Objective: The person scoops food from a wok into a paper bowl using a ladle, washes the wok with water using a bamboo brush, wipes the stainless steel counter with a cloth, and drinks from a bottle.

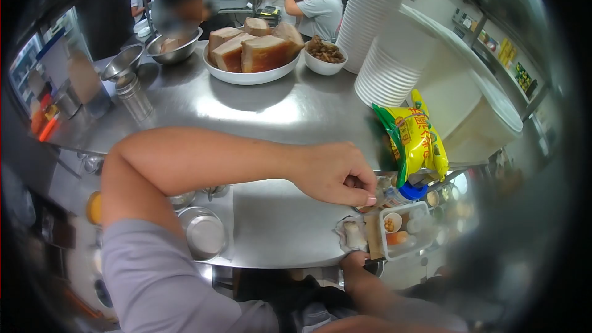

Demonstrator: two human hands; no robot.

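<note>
My left arm crosses above the steel table, and my left hand (338, 176) is closed with curled fingers and the thumb alongside. It is above or beside a jar with a blue lid (413, 191); what it holds, if anything, is hidden. Low at the table's front edge is my right hand (355, 261), its fingers mostly hidden. Just beyond it lies a whitish item in crumpled wrapping (354, 234). Beside that stands a clear plastic container (422, 225) with a small cup of orange-brown bits inside. A yellow and green packet (419, 139) leans behind the jar.
Large meat blocks (265, 54) fill a white dish (250, 78) at the back. Next to it are a bowl of brown chopped food (325, 51) and tall stacks of white tubs (388, 65). A round metal pan (205, 234) sits left. Other people (317, 7) stand beyond the table.
</note>
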